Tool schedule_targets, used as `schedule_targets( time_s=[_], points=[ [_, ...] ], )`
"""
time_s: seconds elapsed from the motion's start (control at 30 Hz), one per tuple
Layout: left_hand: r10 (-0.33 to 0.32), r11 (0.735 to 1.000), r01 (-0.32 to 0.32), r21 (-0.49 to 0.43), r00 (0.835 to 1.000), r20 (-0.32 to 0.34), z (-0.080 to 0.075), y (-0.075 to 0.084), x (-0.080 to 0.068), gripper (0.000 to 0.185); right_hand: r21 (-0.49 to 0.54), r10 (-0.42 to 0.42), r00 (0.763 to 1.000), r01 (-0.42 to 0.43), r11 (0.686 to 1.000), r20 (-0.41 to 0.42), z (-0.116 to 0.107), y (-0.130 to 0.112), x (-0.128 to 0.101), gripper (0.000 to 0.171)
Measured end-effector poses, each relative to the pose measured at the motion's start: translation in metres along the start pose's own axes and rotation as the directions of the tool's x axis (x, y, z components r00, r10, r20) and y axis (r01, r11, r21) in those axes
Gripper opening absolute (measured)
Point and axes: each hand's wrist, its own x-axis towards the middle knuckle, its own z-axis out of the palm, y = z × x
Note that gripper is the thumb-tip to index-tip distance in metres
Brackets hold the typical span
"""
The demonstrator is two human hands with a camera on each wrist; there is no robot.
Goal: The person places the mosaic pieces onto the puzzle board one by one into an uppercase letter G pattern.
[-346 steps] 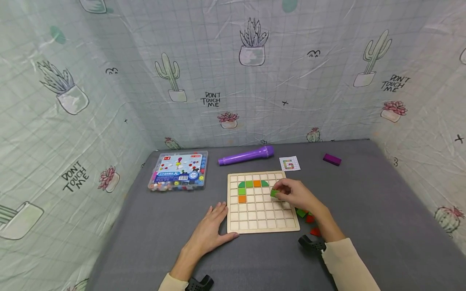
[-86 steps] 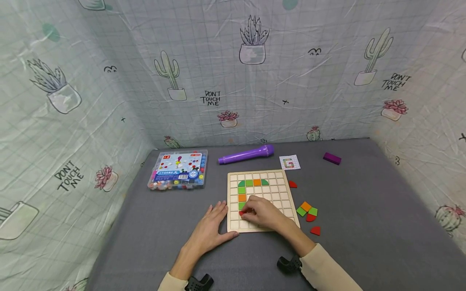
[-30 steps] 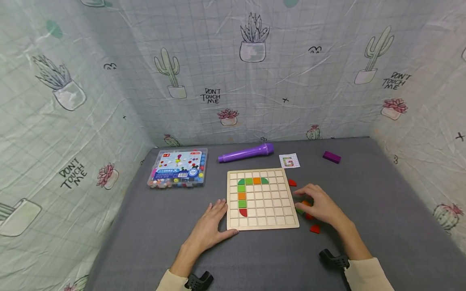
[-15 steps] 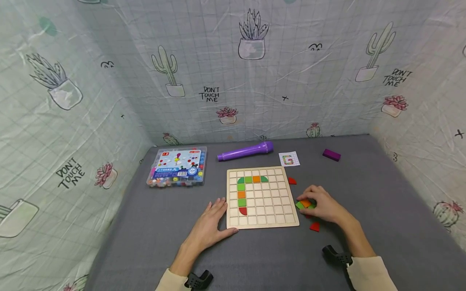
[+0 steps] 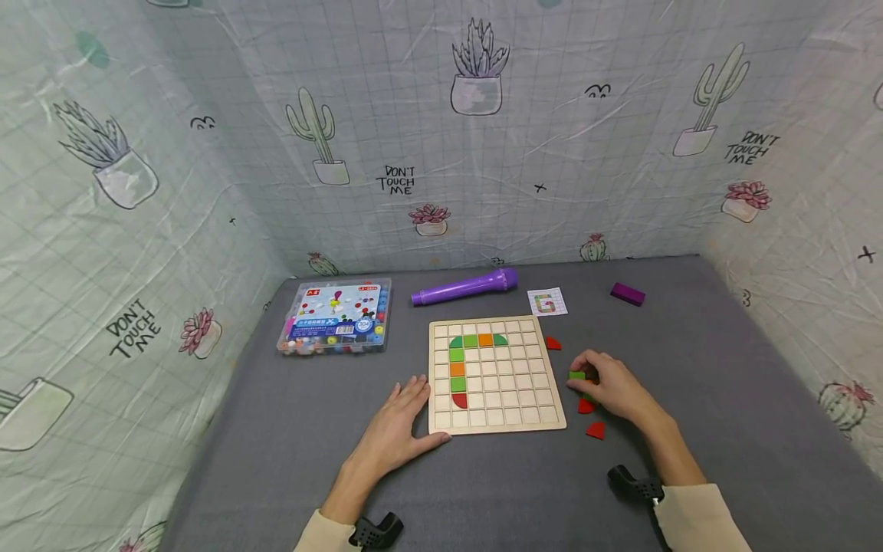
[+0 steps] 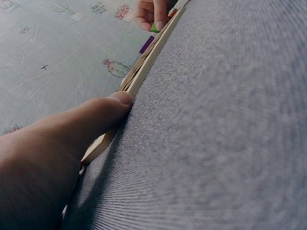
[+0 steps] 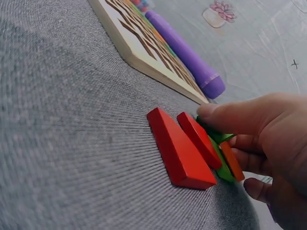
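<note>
A wooden grid board [image 5: 510,399] lies mid-table, with green, orange and red pieces set along its top row and left column in a hook shape. My left hand [image 5: 393,425] rests flat at the board's left side, thumb and fingertips against the edge; the left wrist view shows the thumb [image 6: 120,98] on the rim. Right of the board, my right hand [image 5: 610,386] pinches a green square tile [image 5: 576,376] between thumb and fingers. Below that hand lie red quarter-round pieces [image 7: 180,148], another green tile [image 7: 223,165] and an orange tile [image 7: 232,160].
Another red piece [image 5: 553,343] lies by the board's right edge. Behind the board are a small pattern card [image 5: 547,302], a purple microphone-shaped tube [image 5: 465,288] and a purple block [image 5: 628,294]. At the back left stands a clear box of coloured beads [image 5: 334,318]. Printed curtains surround the table.
The red quarter-round was set at the left column's foot. My right hand then went right to the loose pieces and now has a green tile in its fingers. My left hand stayed put.
</note>
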Motion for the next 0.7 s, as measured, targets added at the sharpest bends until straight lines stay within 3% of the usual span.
schedule_targets(
  time_s=[0.4,0.7],
  points=[
    [-0.007,1.000,0.007,-0.002,1.000,0.007,-0.001,0.000,0.000,0.096,0.032,-0.042,0.995,0.045,0.998,-0.085,0.004,-0.010,0.009,0.017],
    [-0.005,1.000,0.005,-0.001,1.000,0.004,-0.001,0.000,-0.001,0.096,0.108,-0.159,0.978,0.174,0.979,-0.136,0.018,-0.035,0.020,0.018]
  ],
)
